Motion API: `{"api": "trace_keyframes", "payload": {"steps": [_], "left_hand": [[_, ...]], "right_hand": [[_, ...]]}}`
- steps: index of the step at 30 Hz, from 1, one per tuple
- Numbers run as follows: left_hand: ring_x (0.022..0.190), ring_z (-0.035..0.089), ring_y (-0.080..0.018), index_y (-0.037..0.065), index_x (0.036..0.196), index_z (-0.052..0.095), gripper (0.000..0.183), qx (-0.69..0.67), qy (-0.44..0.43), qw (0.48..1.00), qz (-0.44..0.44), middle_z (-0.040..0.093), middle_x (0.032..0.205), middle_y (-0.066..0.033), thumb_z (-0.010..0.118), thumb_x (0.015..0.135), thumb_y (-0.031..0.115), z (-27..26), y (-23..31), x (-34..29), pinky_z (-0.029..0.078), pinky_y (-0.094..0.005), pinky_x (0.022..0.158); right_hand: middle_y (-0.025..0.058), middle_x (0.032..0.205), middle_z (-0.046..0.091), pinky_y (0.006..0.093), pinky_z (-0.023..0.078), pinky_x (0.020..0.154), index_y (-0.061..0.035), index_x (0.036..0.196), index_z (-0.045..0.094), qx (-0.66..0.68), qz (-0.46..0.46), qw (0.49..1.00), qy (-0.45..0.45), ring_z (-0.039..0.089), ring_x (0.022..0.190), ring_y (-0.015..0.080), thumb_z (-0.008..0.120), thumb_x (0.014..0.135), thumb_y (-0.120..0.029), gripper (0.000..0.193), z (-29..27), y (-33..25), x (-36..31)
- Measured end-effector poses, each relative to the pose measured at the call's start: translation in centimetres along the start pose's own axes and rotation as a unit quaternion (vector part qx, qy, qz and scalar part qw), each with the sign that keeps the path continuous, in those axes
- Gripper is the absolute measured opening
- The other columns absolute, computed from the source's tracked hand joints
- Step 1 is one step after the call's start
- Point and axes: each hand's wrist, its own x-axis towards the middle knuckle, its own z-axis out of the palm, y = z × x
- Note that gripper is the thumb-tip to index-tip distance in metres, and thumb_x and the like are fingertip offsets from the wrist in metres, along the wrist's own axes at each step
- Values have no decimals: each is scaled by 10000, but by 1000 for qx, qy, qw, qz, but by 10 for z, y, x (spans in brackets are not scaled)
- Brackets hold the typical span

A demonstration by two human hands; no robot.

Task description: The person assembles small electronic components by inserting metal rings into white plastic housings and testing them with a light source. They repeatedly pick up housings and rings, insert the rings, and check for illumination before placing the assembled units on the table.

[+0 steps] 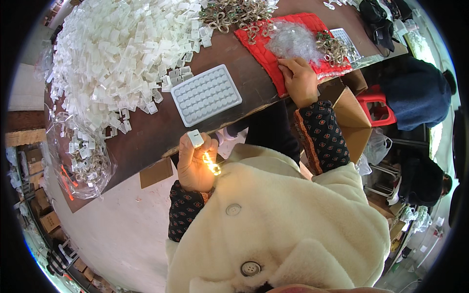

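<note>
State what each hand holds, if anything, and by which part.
The left hand pinches a small white clip by its lower end, with a gold ring. The right hand holds nothing.

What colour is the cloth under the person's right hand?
Red, a quilted cloth under the right hand, seen in the head view.

one head-worn fisheye view — looks steeply down, close over the brown table (254, 80) edge — edges curve.

It was a small assembly workshop: a brown worktable (146, 141) bore a heap of white plastic clips (117, 49), a moulded tray (205, 94), metal rings (234, 12), and stacked cartons (49, 220) beside it.
</note>
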Motion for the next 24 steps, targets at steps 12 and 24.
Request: {"api": "trace_keyframes", "payload": {"steps": [12, 24], "left_hand": [[789, 460, -175, 73, 1002, 607, 141, 20, -22, 999, -12, 626, 924, -81, 574, 985, 209, -6, -1, 1, 378, -335, 777], [935, 607, -212, 66, 1157, 611, 209, 132, 28, 990, 35, 664, 1059, -102, 612, 966, 150, 5, 0, -11, 485, -398, 906]], "right_hand": [[131, 896, 666, 331, 526, 723, -62, 990, 682, 126, 44, 989, 61, 660, 819, 283, 659, 844, 37, 178, -10, -4, 5], [120, 921, 688, 302, 539, 691, -10, 1028, 665, 383, -132, 901, -155, 682, 779, 237, 666, 842, 70, 202, -23, -157, -28]]}}
